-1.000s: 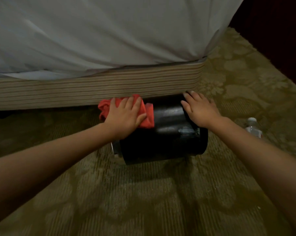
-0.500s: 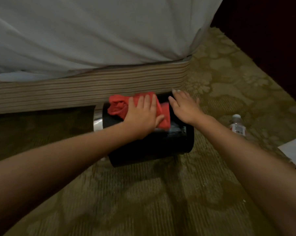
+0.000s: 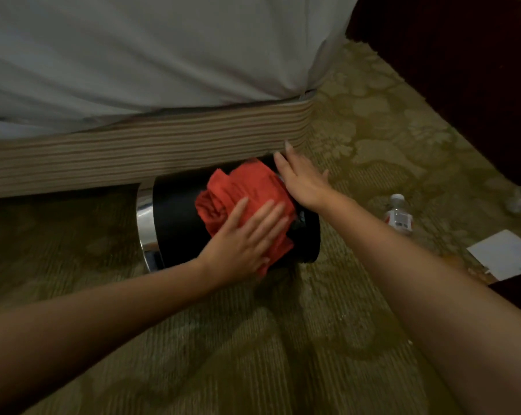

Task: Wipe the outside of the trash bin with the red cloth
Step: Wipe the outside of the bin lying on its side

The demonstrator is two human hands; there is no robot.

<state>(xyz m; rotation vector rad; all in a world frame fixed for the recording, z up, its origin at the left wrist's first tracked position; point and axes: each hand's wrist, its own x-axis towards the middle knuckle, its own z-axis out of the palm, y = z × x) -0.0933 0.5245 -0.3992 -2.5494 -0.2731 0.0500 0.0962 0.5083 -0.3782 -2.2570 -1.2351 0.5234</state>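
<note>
Trash bin (image 3: 175,217) lies on its side on the carpet (image 3: 253,339), its long side against the striped bed base (image 3: 133,151), with its chrome rim (image 3: 146,226) to the left. Red cloth (image 3: 241,187) sits bunched on the bin's upper curve, toward its right end. My left hand (image 3: 244,238) is flat on the cloth, fingers straight and slightly spread, pressing it to the black wall and pinching nothing. My right hand (image 3: 301,178) is also flat with straight fingers, resting on the bin's right end just beside the cloth, apparently to steady it. Step in hand, as I judge it: stroking the cloth along the barrel. To do it well I should press evenly through the palm, flatten the bunched cloth so more of it meets the surface, and run strokes the full length to the rim. The right hand should stop the bin rolling, then turn it to bring up the unwiped side. Hidden: the bin's underside, the side facing the bed base, its mouth, and the cloth under my palm. The light is dim, so I cannot tell dirt from glare. There is a greyish patch near the right end that I cannot identify. A water bottle (image 3: 398,215) and a white paper (image 3: 504,253) lie well apart, toward the carpet's right edge.
</note>
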